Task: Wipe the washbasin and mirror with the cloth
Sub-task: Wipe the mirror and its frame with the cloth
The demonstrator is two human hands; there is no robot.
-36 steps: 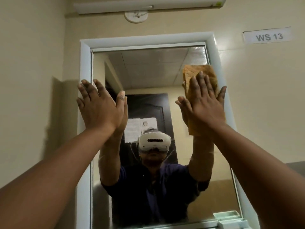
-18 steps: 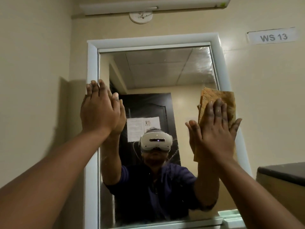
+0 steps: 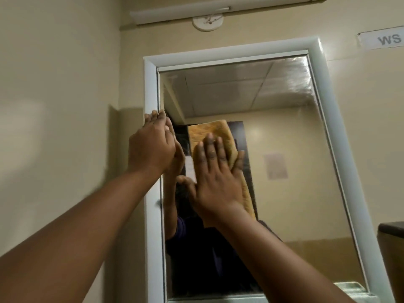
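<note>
A tall mirror in a white frame hangs on the beige wall. An orange-yellow cloth lies flat against the glass in its left half. My right hand presses the cloth onto the mirror with spread fingers. My left hand rests flat on the mirror's left edge, fingertips on the frame, holding nothing. The washbasin is out of view below.
A tube light and a round white fitting sit above the mirror. A "WS" label is on the wall at upper right. A dark-topped cabinet stands at the right. A pale green shelf juts out under the mirror.
My right hand has slid the cloth from the mirror's upper right down and across to its left half. My left hand stayed at the left edge. The view has shifted left.
</note>
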